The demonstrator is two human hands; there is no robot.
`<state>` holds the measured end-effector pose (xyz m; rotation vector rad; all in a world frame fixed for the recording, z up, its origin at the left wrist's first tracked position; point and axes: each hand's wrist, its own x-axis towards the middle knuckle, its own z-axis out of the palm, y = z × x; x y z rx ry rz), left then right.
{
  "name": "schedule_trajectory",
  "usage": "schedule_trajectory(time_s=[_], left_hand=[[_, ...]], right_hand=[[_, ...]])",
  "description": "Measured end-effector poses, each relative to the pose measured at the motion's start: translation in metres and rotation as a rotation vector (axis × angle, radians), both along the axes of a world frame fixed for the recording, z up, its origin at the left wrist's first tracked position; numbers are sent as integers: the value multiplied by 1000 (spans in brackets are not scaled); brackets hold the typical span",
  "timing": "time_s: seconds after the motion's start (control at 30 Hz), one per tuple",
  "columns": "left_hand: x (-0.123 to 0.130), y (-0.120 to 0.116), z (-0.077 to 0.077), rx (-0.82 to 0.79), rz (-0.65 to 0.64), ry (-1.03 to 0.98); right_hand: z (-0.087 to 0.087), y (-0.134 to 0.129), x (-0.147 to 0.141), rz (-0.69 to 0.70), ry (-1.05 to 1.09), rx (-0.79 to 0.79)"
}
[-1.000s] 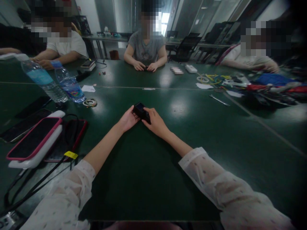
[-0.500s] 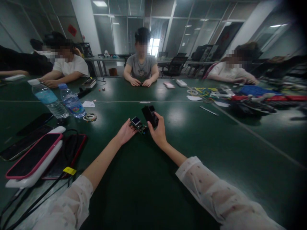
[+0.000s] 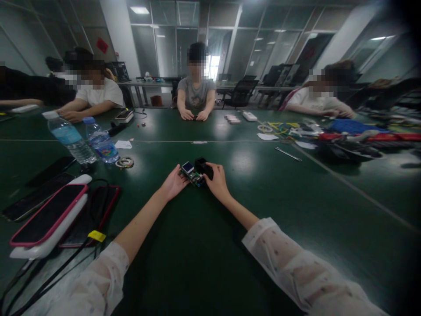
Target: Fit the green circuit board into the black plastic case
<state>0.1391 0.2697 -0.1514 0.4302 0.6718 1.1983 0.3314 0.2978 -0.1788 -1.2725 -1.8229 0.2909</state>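
Circuit board [image 3: 192, 174] left of casing [image 3: 201, 165]; wrench [image 3: 288, 154] right; bottles [image 3: 69, 137] behind phones [image 3: 51, 215].

Sheer white sleeves [image 3: 289, 256] — loose, crinkled (sprinkled with dark dots) — end in cuffs [image 3: 257, 233].

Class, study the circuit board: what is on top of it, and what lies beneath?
The circuit board carries a small screen at one end. The left hand reaches beneath its edge. The board's underside is hidden, so anything else there cannot be seen.

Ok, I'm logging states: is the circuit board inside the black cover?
No, the circuit board shows bare in the left hand, beside the black cover.
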Motion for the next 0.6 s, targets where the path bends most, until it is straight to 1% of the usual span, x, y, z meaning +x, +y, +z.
schedule_trajectory(time_s=[0.27,0.6], left_hand=[[0,1,-1,-3,-4,0],[0,0,0,-7,1,3]], right_hand=[[2,-1,0,-6,-15,-10],[3,-3,-1,25,-27,-25]])
